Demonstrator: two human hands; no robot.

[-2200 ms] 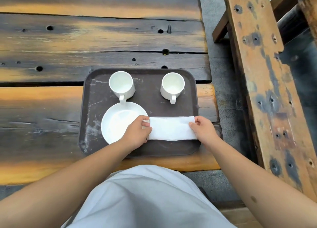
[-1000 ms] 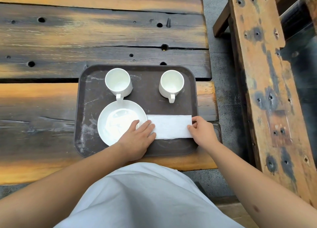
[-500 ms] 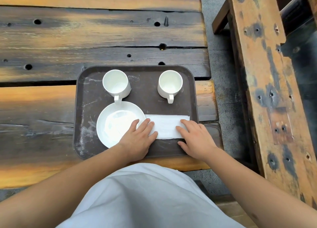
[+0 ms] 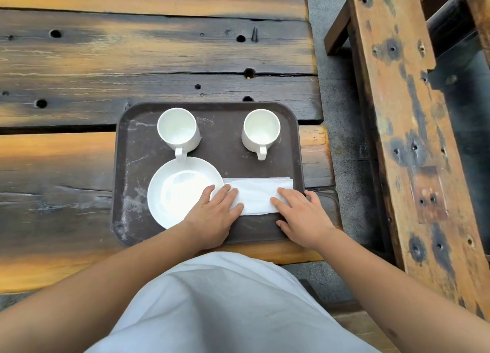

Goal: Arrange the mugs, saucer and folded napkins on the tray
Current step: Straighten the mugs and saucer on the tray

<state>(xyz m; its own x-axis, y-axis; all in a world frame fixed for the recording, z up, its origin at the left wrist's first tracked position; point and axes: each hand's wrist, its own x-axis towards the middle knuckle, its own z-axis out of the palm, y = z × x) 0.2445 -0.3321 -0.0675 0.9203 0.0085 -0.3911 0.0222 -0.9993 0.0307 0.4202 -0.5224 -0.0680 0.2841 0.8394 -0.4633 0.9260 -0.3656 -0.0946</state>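
Observation:
A dark brown tray (image 4: 132, 172) lies on the wooden table. Two white mugs stand at its far side, one on the left (image 4: 178, 130) and one on the right (image 4: 261, 131), both with handles turned toward me. A white saucer (image 4: 177, 191) sits at the near left. To the saucer's right lies a folded white napkin (image 4: 258, 193), flat on the tray. My left hand (image 4: 214, 214) rests flat on the napkin's left end, with fingers also over the saucer's rim. My right hand (image 4: 302, 217) presses flat on the napkin's right end.
The table is made of dark, weathered planks (image 4: 132, 61) with holes and gaps. A worn wooden bench (image 4: 405, 140) runs along the right side, across a strip of grey floor (image 4: 342, 114). My light grey clothing (image 4: 225, 307) fills the bottom of the view.
Both hands went from pinching the napkin's ends to lying flat on it. The right hand slid inward over the napkin's right end. The napkin now lies flat on the tray.

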